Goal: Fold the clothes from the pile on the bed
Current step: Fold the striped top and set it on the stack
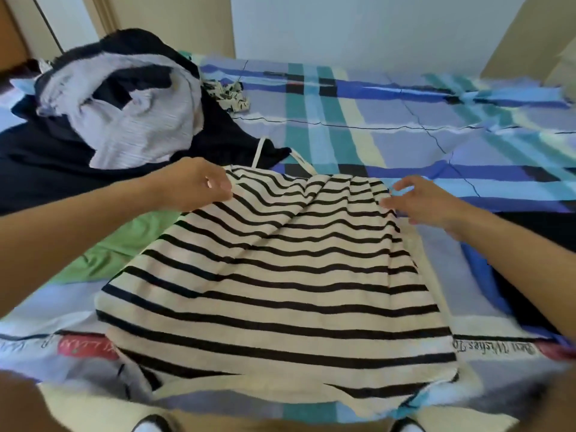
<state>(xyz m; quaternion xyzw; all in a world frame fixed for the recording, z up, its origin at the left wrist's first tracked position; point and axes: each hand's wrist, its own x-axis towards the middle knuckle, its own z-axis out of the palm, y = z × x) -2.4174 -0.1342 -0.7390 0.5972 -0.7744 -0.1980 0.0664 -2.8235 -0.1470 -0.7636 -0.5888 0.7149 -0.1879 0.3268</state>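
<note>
Striped top lies flat, left hand pinching, right hand touching far corners.

The bed is covered by a checked sheet in blue, teal, lilac and cream (printed lettering is seen along its near edge). Behind it, a pale wall is lit softly and evenly. A beige panel is seen at the right and a brown door frame at the upper left.
</note>
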